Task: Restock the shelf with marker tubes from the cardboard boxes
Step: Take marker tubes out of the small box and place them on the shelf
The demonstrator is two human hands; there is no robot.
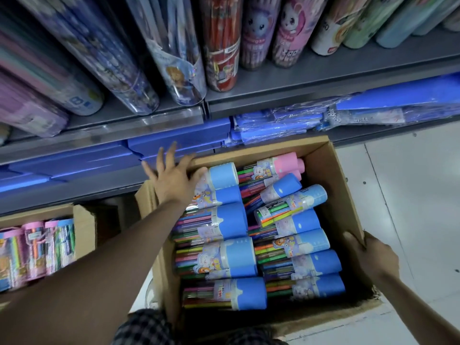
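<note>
An open cardboard box (343, 195) stands on the floor under the shelf, packed with several clear marker tubes with blue caps (239, 255) and one with a pink cap (286, 163). My left hand (171, 175) is spread flat over the box's far-left corner, fingers straight, thumb by a blue-capped tube (221, 175). My right hand (368, 255) grips the box's right wall, thumb inside. A second cardboard box (83, 227) at the left holds pink-capped marker tubes (34, 247).
The grey shelf (323, 80) above carries tall upright tubes of pencils and markers. Blue plastic cases (179, 138) and wrapped blue packs (298, 123) lie on the lowest level. White tiled floor (410, 195) stretches to the right.
</note>
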